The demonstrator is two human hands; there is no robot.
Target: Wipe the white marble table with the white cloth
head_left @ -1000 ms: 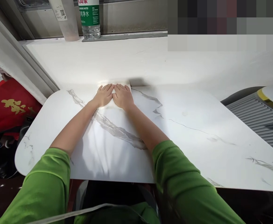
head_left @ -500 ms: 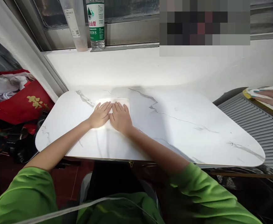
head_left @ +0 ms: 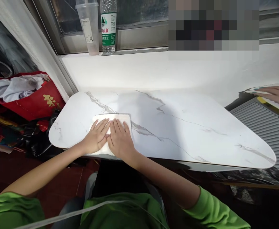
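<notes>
A cream-white cloth (head_left: 125,118) lies flat on the white marble-patterned tabletop (head_left: 196,133), its lower side at the front edge. My left hand (head_left: 96,136) rests palm down on the cloth's left part, fingers stretched out. Beside it, my right hand (head_left: 120,137) presses flat on the cloth with its fingers extended too. The two hands touch or nearly touch near the thumbs. My palms cover much of the cloth's middle.
On the window sill stand a lidded plastic cup (head_left: 89,31) and a water bottle (head_left: 109,28). A red bag (head_left: 34,101) with white fabric sits at the left. Another person's hand (head_left: 276,94) rests on a pale surface at right, near a grey ridged panel (head_left: 261,124).
Both hands have slid toward me with the cloth, from the middle of the tabletop to its front edge. The camera view has shifted slightly left.
</notes>
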